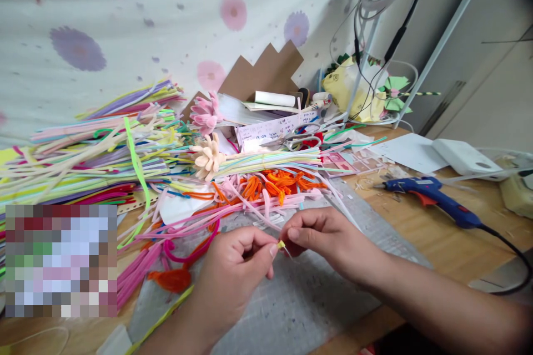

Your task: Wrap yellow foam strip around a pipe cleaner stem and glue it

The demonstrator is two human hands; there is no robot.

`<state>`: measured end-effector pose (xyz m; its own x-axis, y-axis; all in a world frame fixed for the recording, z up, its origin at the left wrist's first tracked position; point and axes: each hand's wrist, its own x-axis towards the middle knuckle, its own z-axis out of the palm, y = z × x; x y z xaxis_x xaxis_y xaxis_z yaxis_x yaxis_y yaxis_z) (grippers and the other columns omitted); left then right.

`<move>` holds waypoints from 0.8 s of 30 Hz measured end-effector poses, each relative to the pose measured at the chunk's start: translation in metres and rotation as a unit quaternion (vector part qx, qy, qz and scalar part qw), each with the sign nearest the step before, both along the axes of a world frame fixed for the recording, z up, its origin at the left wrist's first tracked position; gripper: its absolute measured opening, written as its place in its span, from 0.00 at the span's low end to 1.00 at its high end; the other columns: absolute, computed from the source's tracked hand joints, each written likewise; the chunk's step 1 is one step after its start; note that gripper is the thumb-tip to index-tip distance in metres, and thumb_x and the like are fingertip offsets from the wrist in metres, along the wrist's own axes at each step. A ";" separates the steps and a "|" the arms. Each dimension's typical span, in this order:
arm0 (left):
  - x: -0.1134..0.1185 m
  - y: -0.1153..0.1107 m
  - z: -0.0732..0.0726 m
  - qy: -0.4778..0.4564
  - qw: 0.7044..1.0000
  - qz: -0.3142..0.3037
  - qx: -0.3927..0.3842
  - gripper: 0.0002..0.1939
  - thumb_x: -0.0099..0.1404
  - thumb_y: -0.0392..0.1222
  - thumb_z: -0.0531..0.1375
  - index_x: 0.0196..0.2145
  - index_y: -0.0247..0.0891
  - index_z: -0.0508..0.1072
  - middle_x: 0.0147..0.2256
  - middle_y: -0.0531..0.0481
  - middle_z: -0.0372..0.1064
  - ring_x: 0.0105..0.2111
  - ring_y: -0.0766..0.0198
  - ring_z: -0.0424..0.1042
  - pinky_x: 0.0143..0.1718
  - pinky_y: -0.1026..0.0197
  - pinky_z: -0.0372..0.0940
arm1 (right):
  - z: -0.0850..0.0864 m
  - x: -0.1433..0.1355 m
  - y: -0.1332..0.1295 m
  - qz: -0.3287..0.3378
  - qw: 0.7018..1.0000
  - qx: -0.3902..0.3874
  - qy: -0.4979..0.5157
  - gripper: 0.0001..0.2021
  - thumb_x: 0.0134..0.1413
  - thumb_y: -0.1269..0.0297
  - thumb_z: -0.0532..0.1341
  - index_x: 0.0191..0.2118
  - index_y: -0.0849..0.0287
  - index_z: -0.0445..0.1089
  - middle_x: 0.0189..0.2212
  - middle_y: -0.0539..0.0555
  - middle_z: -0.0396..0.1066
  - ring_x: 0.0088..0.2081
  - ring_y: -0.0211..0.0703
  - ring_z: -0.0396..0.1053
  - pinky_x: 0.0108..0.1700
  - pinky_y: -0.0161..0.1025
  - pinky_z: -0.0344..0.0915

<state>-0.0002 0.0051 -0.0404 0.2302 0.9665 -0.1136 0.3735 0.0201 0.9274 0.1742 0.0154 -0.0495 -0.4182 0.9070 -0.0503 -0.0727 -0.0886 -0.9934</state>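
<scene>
My left hand (235, 269) pinches a small yellow fuzzy piece (281, 244) between thumb and forefinger, above the grey cutting mat (320, 299). A thin pale strand (288, 253) hangs from that piece. My right hand (328, 239) is closed just beside it, thumb pressed to the curled fingers; what these hold, if anything, is hidden. Behind the hands lie pink pipe cleaners (195, 221) and bent orange pipe cleaners (270, 184). An orange fuzzy shape (170, 279) rests left of my left hand.
Bundles of coloured pipe cleaners (95, 161) fill the left side. A pink fuzzy flower (205, 113) and a cream one (207, 158) stand behind. Scissors (300, 140) lie among papers. At right, a blue glue gun (433, 197) trails its black cord along the wooden table (400, 227).
</scene>
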 end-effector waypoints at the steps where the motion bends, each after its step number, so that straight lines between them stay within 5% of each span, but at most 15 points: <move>1: 0.000 0.000 0.000 -0.006 1.000 0.001 -0.003 0.09 0.56 0.41 0.57 0.22 0.37 0.72 0.16 0.55 0.64 0.19 0.67 0.60 0.21 0.65 0.54 | 0.001 0.001 0.000 0.004 1.000 -0.004 0.011 0.13 0.51 0.58 0.61 0.26 0.64 0.70 0.22 0.50 0.66 0.26 0.35 0.62 0.31 0.35 0.59; 19: 0.000 0.001 -0.004 0.010 1.000 -0.017 0.016 0.08 0.57 0.40 0.57 0.23 0.37 0.72 0.17 0.55 0.66 0.19 0.67 0.62 0.22 0.65 0.55 | -0.003 -0.006 0.000 -0.039 0.994 0.032 -0.095 0.07 0.45 0.64 0.61 0.27 0.63 0.69 0.22 0.50 0.66 0.25 0.36 0.60 0.29 0.35 0.57; 24: 0.001 0.003 -0.001 -0.009 1.000 -0.006 0.008 0.08 0.56 0.40 0.57 0.22 0.37 0.72 0.16 0.56 0.65 0.19 0.67 0.61 0.22 0.65 0.54 | -0.001 0.000 0.000 -0.014 0.999 0.017 -0.031 0.10 0.49 0.61 0.61 0.28 0.65 0.71 0.23 0.51 0.68 0.27 0.36 0.63 0.32 0.36 0.60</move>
